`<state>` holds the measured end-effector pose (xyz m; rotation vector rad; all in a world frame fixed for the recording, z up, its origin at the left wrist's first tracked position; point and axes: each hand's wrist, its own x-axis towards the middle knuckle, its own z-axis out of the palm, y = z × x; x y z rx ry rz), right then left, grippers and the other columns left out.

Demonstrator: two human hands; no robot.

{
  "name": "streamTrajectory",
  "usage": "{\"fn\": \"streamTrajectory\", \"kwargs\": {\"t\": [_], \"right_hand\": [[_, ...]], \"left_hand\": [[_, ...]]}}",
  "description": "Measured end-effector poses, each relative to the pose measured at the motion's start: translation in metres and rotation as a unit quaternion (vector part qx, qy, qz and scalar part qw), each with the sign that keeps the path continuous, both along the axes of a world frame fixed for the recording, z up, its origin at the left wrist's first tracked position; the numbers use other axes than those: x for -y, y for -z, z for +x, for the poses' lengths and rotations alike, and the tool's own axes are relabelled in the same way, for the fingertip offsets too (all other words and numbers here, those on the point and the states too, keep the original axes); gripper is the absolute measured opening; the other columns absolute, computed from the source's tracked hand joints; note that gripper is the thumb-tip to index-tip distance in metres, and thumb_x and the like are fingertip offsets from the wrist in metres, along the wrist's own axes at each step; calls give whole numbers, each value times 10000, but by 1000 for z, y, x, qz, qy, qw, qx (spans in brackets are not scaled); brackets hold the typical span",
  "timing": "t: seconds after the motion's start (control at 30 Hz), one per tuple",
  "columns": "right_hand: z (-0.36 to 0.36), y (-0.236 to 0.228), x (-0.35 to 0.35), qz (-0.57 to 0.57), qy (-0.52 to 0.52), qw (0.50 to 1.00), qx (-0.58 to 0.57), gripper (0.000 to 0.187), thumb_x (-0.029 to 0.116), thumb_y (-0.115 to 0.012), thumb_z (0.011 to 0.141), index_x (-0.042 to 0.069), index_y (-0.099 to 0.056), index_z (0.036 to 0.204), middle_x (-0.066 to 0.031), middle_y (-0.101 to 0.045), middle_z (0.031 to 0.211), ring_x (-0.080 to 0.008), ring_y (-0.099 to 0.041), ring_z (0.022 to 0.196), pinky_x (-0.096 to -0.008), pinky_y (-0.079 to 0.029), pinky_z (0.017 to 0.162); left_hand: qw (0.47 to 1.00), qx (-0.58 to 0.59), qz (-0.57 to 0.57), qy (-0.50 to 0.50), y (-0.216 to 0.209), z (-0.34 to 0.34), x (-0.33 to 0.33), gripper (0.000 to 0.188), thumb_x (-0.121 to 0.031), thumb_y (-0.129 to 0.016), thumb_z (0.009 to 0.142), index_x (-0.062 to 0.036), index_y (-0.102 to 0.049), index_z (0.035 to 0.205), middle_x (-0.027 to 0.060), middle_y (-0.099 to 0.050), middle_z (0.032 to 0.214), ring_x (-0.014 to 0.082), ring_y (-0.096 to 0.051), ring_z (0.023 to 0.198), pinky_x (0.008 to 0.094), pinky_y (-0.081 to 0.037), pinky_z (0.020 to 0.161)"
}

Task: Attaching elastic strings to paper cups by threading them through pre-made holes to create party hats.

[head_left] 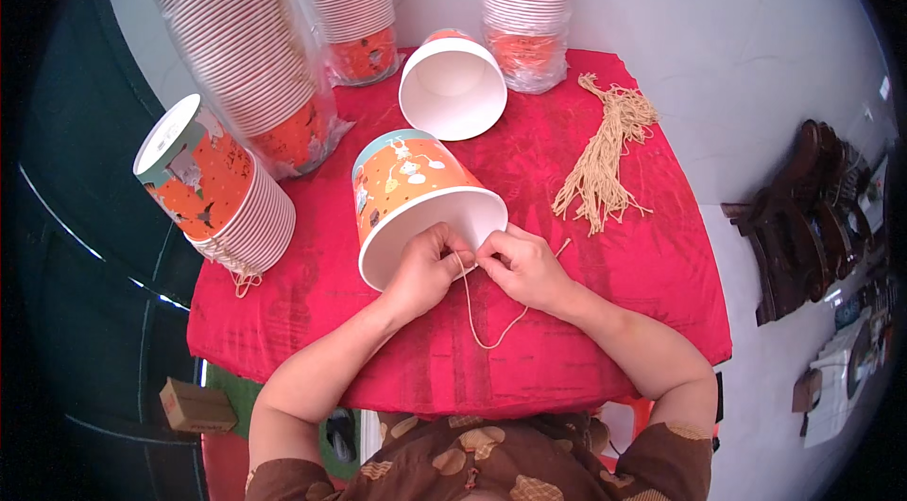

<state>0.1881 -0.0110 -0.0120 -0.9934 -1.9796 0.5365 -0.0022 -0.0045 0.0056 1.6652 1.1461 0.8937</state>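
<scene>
An orange paper bucket (406, 175) with a white rim lies on its side, its mouth toward me. My left hand (425, 267) is closed at the mouth, with a thin beige string (470, 312) pinched between thumb and fingers. From there the string hangs in a loop onto the cloth and passes under my right hand (524, 267); its free end sticks out beyond. The right thumb and fingers pinch the bucket's near rim, close to the left fingertips. Whether they also grip string is hidden.
Behind stands another white-lined bucket (453, 90) on its side. Plastic-wrapped bucket stacks (236, 38) rise at the back. At left leans an upturned nested stack (213, 184) with strings hanging. A bundle of beige strings (605, 156) lies right on the red tablecloth (652, 293).
</scene>
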Motion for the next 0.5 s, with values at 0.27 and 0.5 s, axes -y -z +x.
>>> {"fn": "streamTrajectory", "kwargs": {"t": [0.27,0.5], "right_hand": [[-1,-2,5,16,-31,999,3,65,77,-673,823,39,-638,862,-158,-601,867,-330,-639,736,-416,-517,630],[-6,0,4,36,20,999,-20,105,5,-633,856,-31,-661,951,-169,-630,928,-292,-660,820,-361,-532,687]], "left_hand": [[1000,6,-3,14,3,-4,-2,59,-16,-646,853,-6,-589,841,49,-619,772,117,-564,730,280,-470,661],[1000,9,2,22,8,-3,-2,67,10,-637,827,-25,-582,843,54,-615,787,130,-565,736,300,-484,675]]}}
